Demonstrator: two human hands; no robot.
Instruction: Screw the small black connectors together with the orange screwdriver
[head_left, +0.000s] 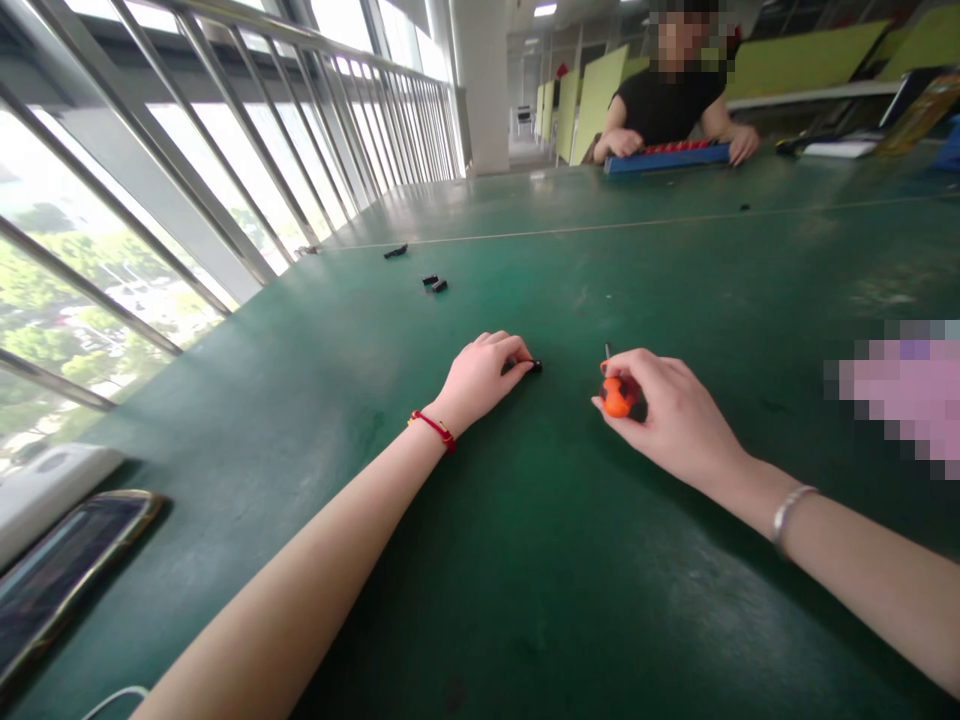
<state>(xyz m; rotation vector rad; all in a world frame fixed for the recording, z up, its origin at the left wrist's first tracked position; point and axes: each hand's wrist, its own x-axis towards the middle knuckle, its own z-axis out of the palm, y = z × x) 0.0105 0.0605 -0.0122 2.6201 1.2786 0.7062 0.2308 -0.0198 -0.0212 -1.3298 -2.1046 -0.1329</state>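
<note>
Near the middle of the green table point(525, 560), my left hand point(487, 375) pinches a small black piece point(535, 366) between thumb and fingertips, low at the tabletop. A red cord circles that wrist. To its right, my right hand point(656, 405) is closed around the orange and black handle of a screwdriver point(616, 397), whose short metal shaft points away from me. The two hands are apart, and the screwdriver does not touch the black piece. Farther off to the left lie small black parts point(435, 284) and a thin black part point(395, 251).
A phone point(75, 560) and a white box point(52, 490) lie at the near left, by a white cable point(116, 700). Metal railing point(225, 130) runs along the left. Across the table, a person in black holds a blue tray point(667, 158).
</note>
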